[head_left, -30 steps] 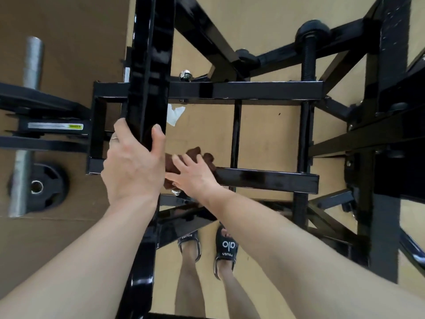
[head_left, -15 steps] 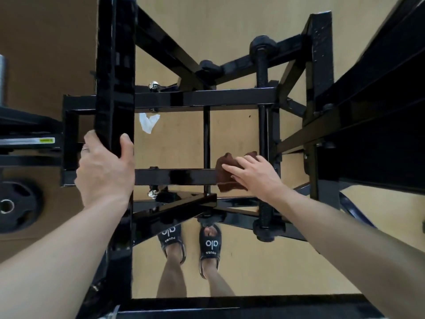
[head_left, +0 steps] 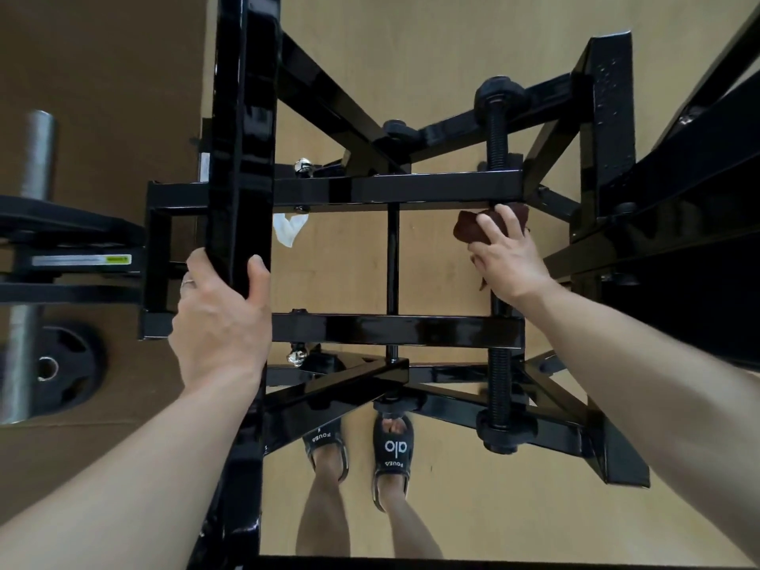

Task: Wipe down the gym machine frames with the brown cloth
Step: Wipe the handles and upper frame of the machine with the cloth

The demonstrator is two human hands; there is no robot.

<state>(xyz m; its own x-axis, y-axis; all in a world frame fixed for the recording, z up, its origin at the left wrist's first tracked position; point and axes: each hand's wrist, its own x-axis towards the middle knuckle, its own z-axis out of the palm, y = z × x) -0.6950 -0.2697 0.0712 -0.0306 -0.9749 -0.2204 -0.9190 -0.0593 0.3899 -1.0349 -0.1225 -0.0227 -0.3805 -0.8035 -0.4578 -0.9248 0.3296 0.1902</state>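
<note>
Head view: cloth (head_left: 473, 230) bunched under right hand (head_left: 508, 259), fingers curled over it against the screw (head_left: 497, 129) below the crossbar (head_left: 395, 191). Left hand (head_left: 218, 318) grips the upright (head_left: 242, 137). Threads could snag the cloth, judging by the ridges.

Left hand (head_left: 220, 322) is up at nine o'clock, thumb and fingers wrapped round a bar; right hand (head_left: 508, 257) reaches to two o'clock, fingers curled, both forearms extended.
</note>
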